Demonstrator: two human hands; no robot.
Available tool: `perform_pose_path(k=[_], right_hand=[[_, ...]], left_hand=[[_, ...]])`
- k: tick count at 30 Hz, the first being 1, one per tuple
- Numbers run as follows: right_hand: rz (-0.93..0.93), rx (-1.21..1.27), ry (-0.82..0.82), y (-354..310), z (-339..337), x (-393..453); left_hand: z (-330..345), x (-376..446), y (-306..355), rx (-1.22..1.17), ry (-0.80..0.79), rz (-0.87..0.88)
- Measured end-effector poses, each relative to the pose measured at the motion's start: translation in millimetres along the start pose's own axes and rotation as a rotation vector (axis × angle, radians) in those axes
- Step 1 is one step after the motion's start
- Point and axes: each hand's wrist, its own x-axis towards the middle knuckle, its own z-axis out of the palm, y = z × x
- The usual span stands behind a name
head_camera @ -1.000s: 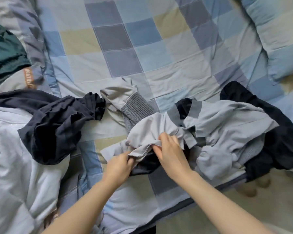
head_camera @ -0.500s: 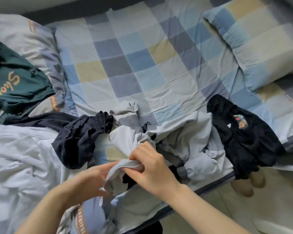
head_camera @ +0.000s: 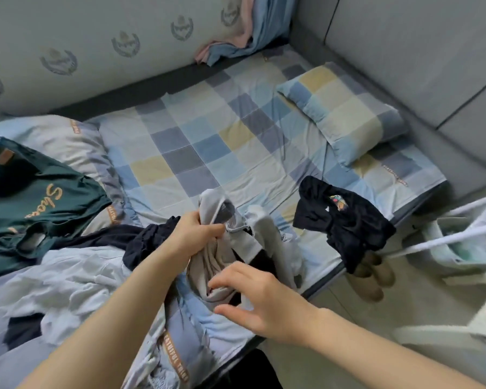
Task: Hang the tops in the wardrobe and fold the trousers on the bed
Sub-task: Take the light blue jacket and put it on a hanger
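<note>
- Right hand (head_camera: 260, 300), nearest the camera, now off the cloth it was pinching a moment ago: fingers spread and relaxed, hovering just over the lower folds, holding nothing.
- Left hand (head_camera: 195, 237) fisted round the bunched grey garment (head_camera: 236, 242), lifted partly clear of the heap at the bed's near edge; top or trousers, impossible to tell.
- Likely sorted out next, before any hanging or folding.
- Dark navy garment (head_camera: 143, 242) just behind; green top (head_camera: 37, 206) far left; black garment (head_camera: 345, 226) right.
- Checked bed sheet (head_camera: 208, 141) and pillow (head_camera: 345, 113) beyond.
</note>
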Motion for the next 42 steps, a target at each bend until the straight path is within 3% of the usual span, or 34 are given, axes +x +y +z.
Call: perform_pose_path(k=[7, 9, 11, 13, 14, 19, 24, 28, 30, 33, 35, 38, 40, 42], right_hand=[[0.476, 0.105, 0.831, -52, -86, -6], [0.636, -0.017, 0.764, -55, -108, -4], [0.804, -0.15, 0.421, -54, -116, -3], [0.828, -0.086, 0.172, -62, -110, -6], [0.817, 0.011, 0.137, -65, -104, -7], [0.939, 0.562, 0.333, -90, -86, -31], [0.842, 0.694, 0.657, -138, -102, -64], [0.742, 0.792, 0.736, -201, -137, -102], [0.674, 0.734, 0.826, -231, -149, -119], [0.559, 0.611, 0.987, -267, -164, -138], [0.507, 0.511, 1.079, -288, -175, -154], [0.524, 0.294, 1.15, -305, -184, -177], [0.542, 0.158, 1.182, -310, -187, -194], [0.541, 0.027, 1.225, -315, -195, -219]], left_hand=[[-30, -101, 81, 0.235, -0.321, 0.478], [-39, -127, 99, 0.261, -0.374, 0.579], [-48, -145, 116, 0.254, -0.376, 0.638], [-57, -163, 130, 0.251, -0.38, 0.698], [-61, -169, 136, 0.262, -0.384, 0.721], [-69, -192, 146, 0.273, -0.433, 0.785], [-65, -193, 145, 0.223, -0.395, 0.69], [-47, -194, 149, 0.339, -0.469, 0.553], [-28, -194, 154, 0.515, -0.489, 0.48], [7, -204, 165, 1.062, -0.374, 0.429], [40, -223, 174, 1.134, -0.402, 0.584], [96, -274, 195, 0.687, -0.71, 0.787], [136, -301, 203, 0.641, -0.659, 0.962], [170, -314, 209, 0.683, -0.464, 1.133]])
